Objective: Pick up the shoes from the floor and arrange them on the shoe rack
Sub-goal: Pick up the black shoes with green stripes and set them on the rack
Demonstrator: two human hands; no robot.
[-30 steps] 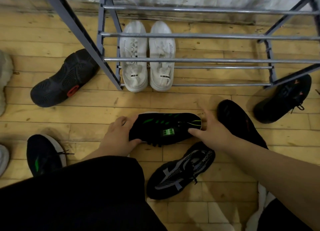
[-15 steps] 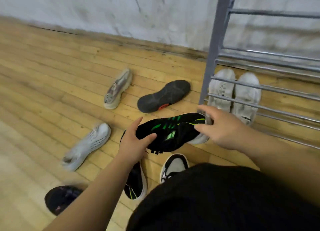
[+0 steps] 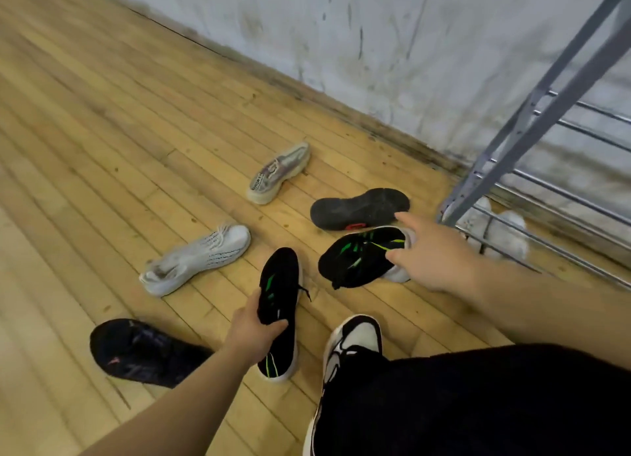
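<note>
My right hand (image 3: pixel 432 254) grips a black shoe with green stripes (image 3: pixel 358 257) by its toe end, held above the floor next to the rack. My left hand (image 3: pixel 254 329) is closed around the middle of the matching black-and-green shoe (image 3: pixel 280 284), which lies on the wooden floor. The grey metal shoe rack (image 3: pixel 532 120) stands at the right against the wall. A pair of white shoes (image 3: pixel 495 230) sits on its lowest bars.
On the floor lie a black shoe turned sole up (image 3: pixel 358 208), a beige shoe (image 3: pixel 280 172), a white knit shoe (image 3: pixel 198 257) and a dark shoe (image 3: pixel 143 351). My own black-and-white shoe (image 3: pixel 355 343) and dark trouser leg (image 3: pixel 478 401) fill the lower right.
The view swung left. My left hand let go of the held shoe and closed on the second black-and-green shoe on the floor. My right hand now holds the first shoe alone.
</note>
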